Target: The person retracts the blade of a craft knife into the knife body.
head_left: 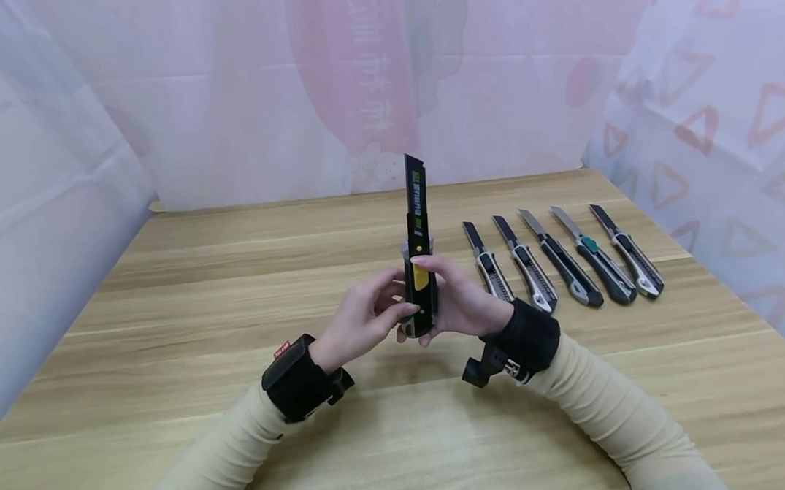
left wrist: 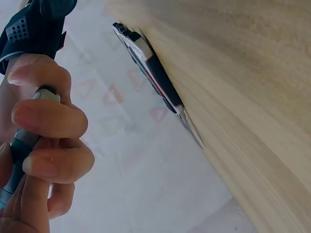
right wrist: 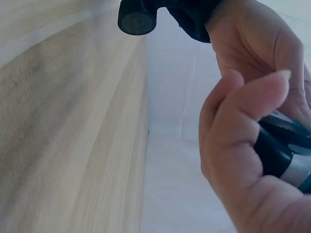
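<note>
A snap-off utility knife (head_left: 418, 229) with a black body, a yellow slider and a dark, printed blade stands upright over the middle of the table, blade up. My left hand (head_left: 361, 316) grips its lower left side, thumb on the front near the bottom. From the right, my right hand (head_left: 466, 300) holds the same knife, its thumb at the top of the yellow slider. In the left wrist view, curled fingers (left wrist: 53, 119) wrap the knife's handle (left wrist: 22, 145). Fingers (right wrist: 233, 141) also curl round the dark handle (right wrist: 274, 150) in the right wrist view.
Several more utility knives lie side by side at the right, blades pointing away, among them one with a green slider (head_left: 588, 244) and one at the far right (head_left: 630, 253). The wooden table (head_left: 235, 259) ends at a printed cloth backdrop (head_left: 230, 135).
</note>
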A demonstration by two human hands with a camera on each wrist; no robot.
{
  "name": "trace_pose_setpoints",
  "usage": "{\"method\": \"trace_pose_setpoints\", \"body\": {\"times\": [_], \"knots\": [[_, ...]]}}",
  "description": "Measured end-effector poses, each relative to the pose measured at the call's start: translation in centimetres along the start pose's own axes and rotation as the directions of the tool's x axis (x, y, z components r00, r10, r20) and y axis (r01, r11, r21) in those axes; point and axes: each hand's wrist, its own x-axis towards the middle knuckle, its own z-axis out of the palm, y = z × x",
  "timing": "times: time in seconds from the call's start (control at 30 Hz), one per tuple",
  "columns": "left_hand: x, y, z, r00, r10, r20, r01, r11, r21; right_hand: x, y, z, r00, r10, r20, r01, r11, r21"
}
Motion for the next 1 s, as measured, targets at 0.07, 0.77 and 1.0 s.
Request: {"method": "trace_pose_setpoints", "body": {"times": [0.07, 0.77, 1.0], "knots": [[0.0, 0.0, -0.1, 1.0, 0.003, -0.003, -0.003, 1.0, -0.004, 0.1, 0.1, 0.1, 1.0, -0.013, 0.001, 0.013, 1.0, 0.01], [0.1, 0.2, -0.9, 0.999, -0.004, 0.037, 0.004, 1.0, -0.023, 0.1, 0.5, 0.3, 0.992, -0.122, 0.018, 0.12, 0.991, 0.056], [0.2, 0.2, -1.1, 0.999, -0.022, 0.041, 0.023, 0.999, -0.023, -0.1, 0.5, 0.5, 0.995, -0.099, 0.014, 0.098, 0.995, 0.03]]}}
